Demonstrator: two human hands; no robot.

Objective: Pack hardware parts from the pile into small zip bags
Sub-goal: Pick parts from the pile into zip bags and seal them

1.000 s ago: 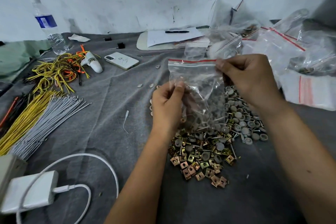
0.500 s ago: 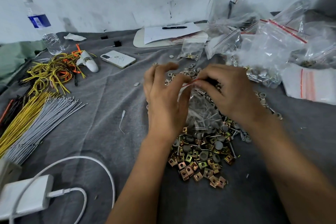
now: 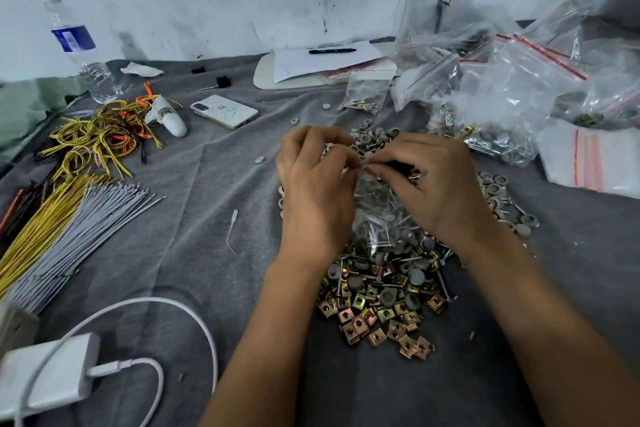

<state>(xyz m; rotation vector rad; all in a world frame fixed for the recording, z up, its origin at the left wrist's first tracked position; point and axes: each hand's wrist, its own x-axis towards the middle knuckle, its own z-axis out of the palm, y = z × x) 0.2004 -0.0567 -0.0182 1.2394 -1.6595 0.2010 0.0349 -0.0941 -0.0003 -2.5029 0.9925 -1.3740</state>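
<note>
Item: small zip bag (image 3: 379, 215), clear plastic, part-filled with screws and grey caps. Position: standing on the pile of hardware parts (image 3: 384, 291), directly between the two hands, mouth uppermost. The long axis runs from the mouth at the far end down toward the person, with the loaded bottom nearest the body and resting on the pile.

Left hand (image 3: 317, 191): fingers curled, pinching the left part of the bag's mouth. Right hand (image 3: 434, 184): fingers curled, pinching the right part of the same mouth. The fingertips of both hands meet at the seal, touching or nearly so; the seal strip itself is mostly hidden under them, so whether it is pressed shut cannot be told.

Governing relation: the seal lies crosswise, left to right, at the fingertips of both hands, neither hand nearer than the other. Judged step: closing the zip, which calls for a run of the pinch along that crosswise line while the bag's weight stays below.

Setting: grey cloth (image 3: 214, 211) under everything; filled bags (image 3: 512, 97) heaped to the far right, well apart from the hands.
</note>
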